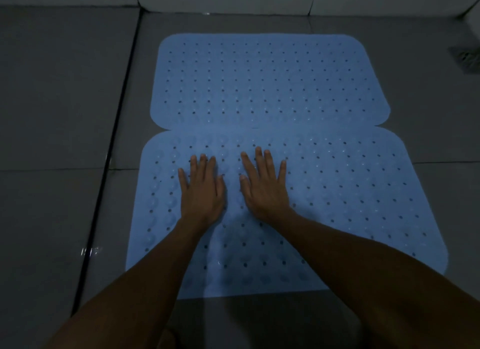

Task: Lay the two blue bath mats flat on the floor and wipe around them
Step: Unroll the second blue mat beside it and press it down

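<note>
- Blue perforated rubber: near mat [337, 193] lies flat on the grey tiled floor [52, 115], far mat [270, 81] flat just beyond it, long edges touching or slightly overlapping; can't tell which.
- Left hand [202, 190] and right hand [265, 185]: both palm-down on the near mat, fingers straight and spread, pressing, grasping nothing.
- Laying looks done; wiping not started, no cloth in view.
- Risks: floor shows wet glints near the dark floor joint [109, 151], so a mat could slide when pushed; wiping close may lift an edge or shove the seam apart.
- Floor drain [467, 59] at far right.
</note>
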